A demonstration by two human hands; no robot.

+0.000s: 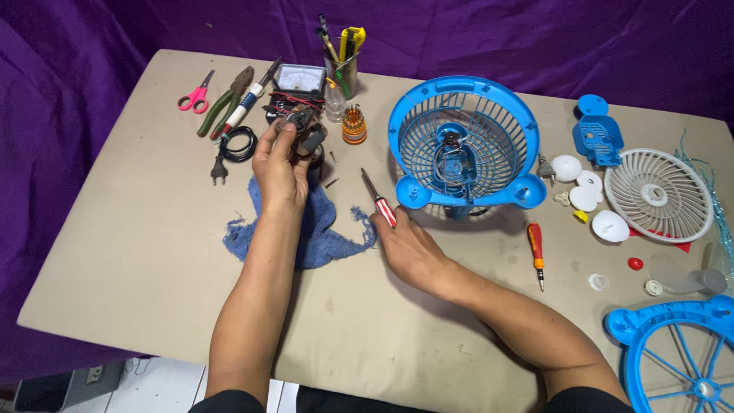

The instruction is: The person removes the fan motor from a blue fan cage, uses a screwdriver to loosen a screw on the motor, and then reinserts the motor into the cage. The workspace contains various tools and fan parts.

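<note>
The left hand [279,164] is lifting a small dark motor-like part [304,131] off the worktop [138,229], fingers curled closed around it, holding it up just above the blue rag [317,229] and in front of the tangle of red and black wires [294,99] near the meter [300,76]. The right hand [409,248] is resting low on the worktop with its fingers closing on the red-and-white handle of a screwdriver [380,200], whose dark shaft is pointing away toward the far edge. It appears to be just gripping the tool rather than lifting it clear; how firmly is hard to tell.

Just beside the right hand, the blue fan housing [466,145] is standing with its cage open and a bit of wiring showing at its middle. Judging from this, the step in hand looks like work on the part taken out of the fan: one hand is presenting it, the other is fetching the driver. The next move would call for bringing the screwdriver tip across to the held part and lining it up squarely with a small fastener, while the left hand is keeping the part steady and turned so the fastener is facing the tool.

An orange screwdriver [537,252] is lying well to the right, and a white fan grille [657,195] is lying beyond it.
</note>
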